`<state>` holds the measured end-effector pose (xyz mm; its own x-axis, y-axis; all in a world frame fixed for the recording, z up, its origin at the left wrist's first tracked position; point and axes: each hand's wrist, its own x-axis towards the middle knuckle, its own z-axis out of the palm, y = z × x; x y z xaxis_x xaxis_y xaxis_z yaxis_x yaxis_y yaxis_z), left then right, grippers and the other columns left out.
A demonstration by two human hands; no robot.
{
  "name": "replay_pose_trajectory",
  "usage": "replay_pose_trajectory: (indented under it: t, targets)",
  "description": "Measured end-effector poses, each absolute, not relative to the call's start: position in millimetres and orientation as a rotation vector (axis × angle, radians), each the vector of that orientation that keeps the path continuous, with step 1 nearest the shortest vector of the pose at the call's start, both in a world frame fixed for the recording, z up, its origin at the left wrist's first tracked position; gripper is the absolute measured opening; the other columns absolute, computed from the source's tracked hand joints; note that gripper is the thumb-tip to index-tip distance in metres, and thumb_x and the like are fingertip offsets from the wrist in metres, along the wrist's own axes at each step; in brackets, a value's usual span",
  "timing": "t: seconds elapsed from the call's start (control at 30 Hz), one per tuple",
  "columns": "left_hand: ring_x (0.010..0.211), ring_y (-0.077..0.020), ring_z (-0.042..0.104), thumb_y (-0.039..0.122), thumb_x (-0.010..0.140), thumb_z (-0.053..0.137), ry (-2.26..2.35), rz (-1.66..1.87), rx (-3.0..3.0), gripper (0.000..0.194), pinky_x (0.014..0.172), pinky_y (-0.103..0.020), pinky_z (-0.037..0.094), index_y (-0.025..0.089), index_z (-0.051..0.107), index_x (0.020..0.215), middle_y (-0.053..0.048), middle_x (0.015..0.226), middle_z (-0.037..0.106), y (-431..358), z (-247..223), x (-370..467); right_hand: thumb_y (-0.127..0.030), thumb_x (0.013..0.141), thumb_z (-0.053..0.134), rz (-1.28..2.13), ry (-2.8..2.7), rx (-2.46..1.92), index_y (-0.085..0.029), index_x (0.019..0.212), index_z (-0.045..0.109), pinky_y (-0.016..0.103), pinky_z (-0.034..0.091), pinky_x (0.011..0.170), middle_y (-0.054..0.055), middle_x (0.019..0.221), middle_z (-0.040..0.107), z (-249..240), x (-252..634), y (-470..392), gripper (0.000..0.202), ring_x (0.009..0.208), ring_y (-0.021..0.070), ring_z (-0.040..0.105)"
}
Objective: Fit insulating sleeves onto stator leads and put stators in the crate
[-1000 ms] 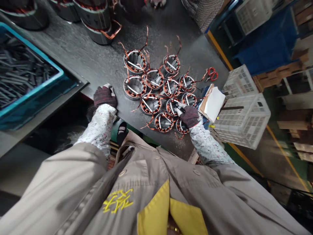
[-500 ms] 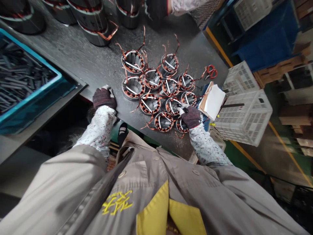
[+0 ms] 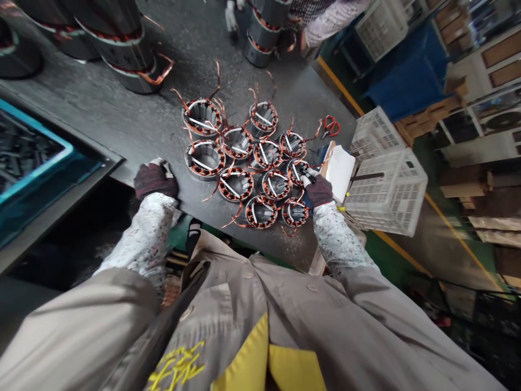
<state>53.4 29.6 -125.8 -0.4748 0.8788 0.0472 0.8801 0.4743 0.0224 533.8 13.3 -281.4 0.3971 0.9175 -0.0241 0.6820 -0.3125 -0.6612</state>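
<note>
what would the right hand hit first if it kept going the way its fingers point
The right hand points up and slightly left across the table, into the cluster of copper-wound stators. It would probably meet the stator right at its fingertips first; it may already be touching it, depth is unclear.

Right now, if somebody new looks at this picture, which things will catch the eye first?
First, the cluster of small motor stators wound with bright copper wire, in the middle of the dark workbench. Next, the red-handled scissors beyond them, and the white plastic crate at the right edge. The gloved right hand is at the cluster's right side; the left hand rests on the near edge.
</note>
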Motion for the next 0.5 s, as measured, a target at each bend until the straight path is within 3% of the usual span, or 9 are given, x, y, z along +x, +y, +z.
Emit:
replay_pose_trajectory:
  t: [0.2, 0.37, 0.5]
  targets:
    - [0.159, -0.0493, 0.074, 0.023, 0.112, 0.061, -2.674, -0.037, -1.601, 0.064, 0.136, -0.059, 0.063, 0.014, 0.080, 0.172, -0.028, 0.159, 0.079, 29, -126, 54, -0.045, 0.110, 0.076, 0.523, -1.414, -2.114, -0.024, 0.156, 0.095, 0.058, 0.069, 0.131, 0.017, 0.139, 0.098, -281, 531, 20, 0.054, 0.137, 0.0415, 0.090]
    - [0.159, -0.0484, 0.072, 0.028, 0.118, 0.055, -2.648, -0.065, -1.617, 0.061, 0.138, -0.061, 0.060, 0.014, 0.080, 0.172, -0.028, 0.159, 0.080, 30, -129, 51, -0.044, 0.111, 0.074, 0.466, -1.371, -2.138, -0.024, 0.152, 0.095, 0.059, 0.067, 0.134, 0.018, 0.144, 0.097, -284, 533, 15, 0.051, 0.143, 0.0427, 0.088]
    - [0.156, -0.0475, 0.074, 0.024, 0.113, 0.062, -2.660, -0.051, -1.606, 0.060, 0.137, -0.060, 0.062, 0.014, 0.082, 0.169, -0.028, 0.159, 0.080, 31, -131, 49, -0.041, 0.110, 0.076, 0.512, -1.303, -2.164, -0.022, 0.149, 0.094, 0.058, 0.066, 0.136, 0.020, 0.146, 0.096, -280, 530, 7, 0.047, 0.146, 0.0428, 0.088]
